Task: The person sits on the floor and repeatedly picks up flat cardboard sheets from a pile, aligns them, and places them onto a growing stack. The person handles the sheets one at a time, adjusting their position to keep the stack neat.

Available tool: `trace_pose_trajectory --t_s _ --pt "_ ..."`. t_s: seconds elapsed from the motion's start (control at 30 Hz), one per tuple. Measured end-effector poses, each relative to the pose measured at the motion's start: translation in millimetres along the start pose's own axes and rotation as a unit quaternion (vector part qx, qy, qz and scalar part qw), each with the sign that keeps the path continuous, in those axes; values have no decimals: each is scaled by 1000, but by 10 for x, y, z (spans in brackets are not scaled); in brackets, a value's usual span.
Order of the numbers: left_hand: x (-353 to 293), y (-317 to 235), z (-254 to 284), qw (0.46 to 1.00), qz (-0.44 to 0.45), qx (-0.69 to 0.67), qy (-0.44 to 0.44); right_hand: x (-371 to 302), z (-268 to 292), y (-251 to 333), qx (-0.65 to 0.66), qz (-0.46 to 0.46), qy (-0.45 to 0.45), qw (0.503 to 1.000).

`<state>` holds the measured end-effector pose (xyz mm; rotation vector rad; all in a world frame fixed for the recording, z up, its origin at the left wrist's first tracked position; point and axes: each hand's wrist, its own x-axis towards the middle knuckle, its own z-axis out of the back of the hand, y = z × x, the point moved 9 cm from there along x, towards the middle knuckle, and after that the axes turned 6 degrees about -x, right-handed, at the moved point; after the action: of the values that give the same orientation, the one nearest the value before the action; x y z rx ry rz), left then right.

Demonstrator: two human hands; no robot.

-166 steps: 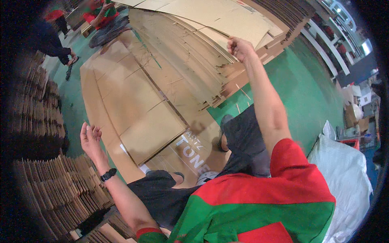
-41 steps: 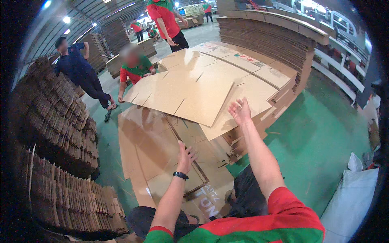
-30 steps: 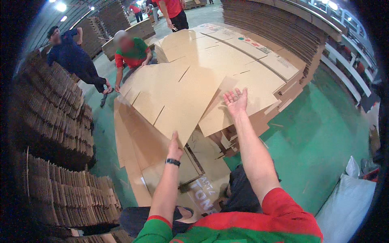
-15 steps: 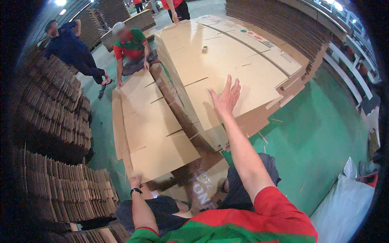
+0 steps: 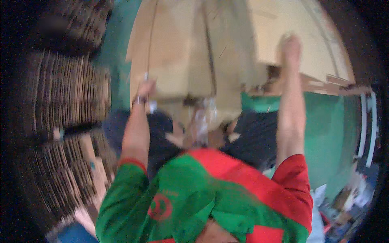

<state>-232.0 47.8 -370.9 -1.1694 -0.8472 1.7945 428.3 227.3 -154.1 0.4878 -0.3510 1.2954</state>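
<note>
Everything is smeared by motion. At the near left corner of a low, flat cardboard sheet [image 5: 170, 77], my left hand [image 5: 146, 86] is closed, with its fingers at the sheet's edge; a dark band circles that wrist. My right arm reaches forward to the taller cardboard stack, where my right hand [image 5: 291, 46] is over the top cardboard sheet [image 5: 267, 32] near its front edge. Blur hides those fingers and whether they grip anything. Between my knees, more brown cardboard [image 5: 219, 109] lies low.
Stacks of folded cardboard [image 5: 69, 93] rise on the left, with another stack [image 5: 69, 170] nearer. Green floor [image 5: 324, 133] shows on the right, beside pale rails [image 5: 370, 129]. Several blurred items [image 5: 344, 202] lie at the lower right.
My view has tipped down toward my body, and the people ahead are out of sight. My right hand, spread half a second ago, is now a blurred shape. The left stays at the sheet's corner.
</note>
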Motion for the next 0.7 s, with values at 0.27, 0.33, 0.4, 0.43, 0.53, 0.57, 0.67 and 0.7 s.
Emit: trace_pose_trajectory --t_s 0.27,0.33,0.4,0.43,0.53,0.57,0.67,0.7 --pt "-885 -1929 426 979 -201 24 13 -46 906 330 540 -135 69 828" --pt "-1176 -2186 377 968 -234 93 15 -279 1460 366 503 -89 71 857" --pt "-1554 -2322 167 958 -277 39 63 -718 2047 221 455 -68 72 885" --pt "-1645 -2337 28 960 -265 31 87 -1006 2239 42 427 -103 47 897" --pt "-1966 -2380 -486 939 -285 3 190 -1907 2591 -343 309 -139 12 941" --pt "-2047 -2358 -612 937 -276 -2 213 -2359 2581 -417 415 -167 18 894" --pt "-2204 -2569 -1007 902 -328 -5 280 -3571 2507 -564 341 -231 -11 911" --pt "-2282 -2599 -1090 894 -339 -7 294 -4050 2429 -641 310 -305 27 900"
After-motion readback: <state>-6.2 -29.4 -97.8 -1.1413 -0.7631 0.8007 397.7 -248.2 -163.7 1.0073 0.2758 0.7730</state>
